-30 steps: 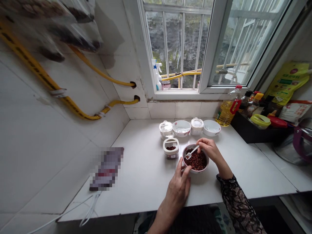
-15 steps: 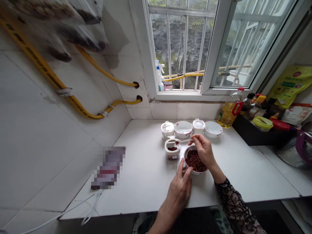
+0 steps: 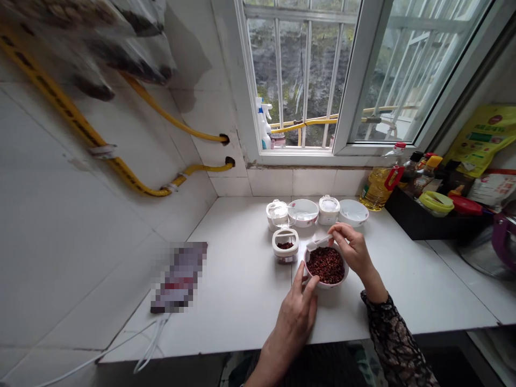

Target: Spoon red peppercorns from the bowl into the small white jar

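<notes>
With our left hand point(image 3: 296, 307) grasping the bowl point(image 3: 334, 285) and our right hand point(image 3: 351, 249) pinching the spoon point(image 3: 313, 246), we do best keeping both grips steady.

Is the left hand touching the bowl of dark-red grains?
Touching. The head view shows the left hand with its thumb and a fingertip against the near-left side of the bowl.

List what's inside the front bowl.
Reddish-brown grains lie in the bowl; the spoon shows at its far rim. The grains hide the bottom, so their depth can't be seen.
</notes>
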A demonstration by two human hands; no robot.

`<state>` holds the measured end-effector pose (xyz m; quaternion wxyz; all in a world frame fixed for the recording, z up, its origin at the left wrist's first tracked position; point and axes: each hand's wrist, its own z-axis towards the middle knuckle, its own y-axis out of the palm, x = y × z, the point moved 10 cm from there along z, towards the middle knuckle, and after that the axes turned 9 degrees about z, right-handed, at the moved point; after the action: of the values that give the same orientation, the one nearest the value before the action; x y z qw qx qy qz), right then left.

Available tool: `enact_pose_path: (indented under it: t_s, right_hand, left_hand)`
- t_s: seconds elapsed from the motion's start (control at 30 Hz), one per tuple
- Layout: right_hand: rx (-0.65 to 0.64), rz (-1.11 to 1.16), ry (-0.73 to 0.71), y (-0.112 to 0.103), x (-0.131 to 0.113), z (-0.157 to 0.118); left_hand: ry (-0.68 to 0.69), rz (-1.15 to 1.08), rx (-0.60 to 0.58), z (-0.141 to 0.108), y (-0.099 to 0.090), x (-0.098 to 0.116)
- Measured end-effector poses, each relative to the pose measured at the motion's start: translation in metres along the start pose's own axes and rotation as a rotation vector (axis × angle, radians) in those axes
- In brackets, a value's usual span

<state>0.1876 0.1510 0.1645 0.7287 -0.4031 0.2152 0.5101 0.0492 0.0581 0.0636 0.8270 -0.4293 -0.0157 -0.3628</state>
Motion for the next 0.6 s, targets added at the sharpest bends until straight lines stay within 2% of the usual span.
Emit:
enact_pose_path:
  t_s: [0.07,0.17,0.23,0.3,0.47,0.6]
  right_hand:
    - [-0.085,-0.016,0.042,0.005,0.009,-0.002]
    - [-0.250,-0.026,0.051,0.027,0.014,-0.007]
    - [-0.297,-0.001,0.070,0.037,0.015,-0.009]
    - [-0.277,0.048,0.139,0.037,0.021,-0.010]
    - [-0.194,0.283,0.445,0.027,0.050,-0.016]
    - [-0.136,0.351,0.503,0.020,0.060,-0.016]
  left_hand:
    - [-0.001,0.012,0.003,-0.001,0.000,0.000]
    - [0.003,0.030,0.011,-0.002,0.000,-0.001]
    - [0.001,0.037,0.009,-0.002,0.001,-0.001]
    - [-0.001,0.044,-0.001,-0.002,0.001,-0.001]
    - [0.011,0.049,-0.003,-0.001,-0.001,-0.001]
    - [0.017,0.040,0.009,0.000,-0.002,0.000]
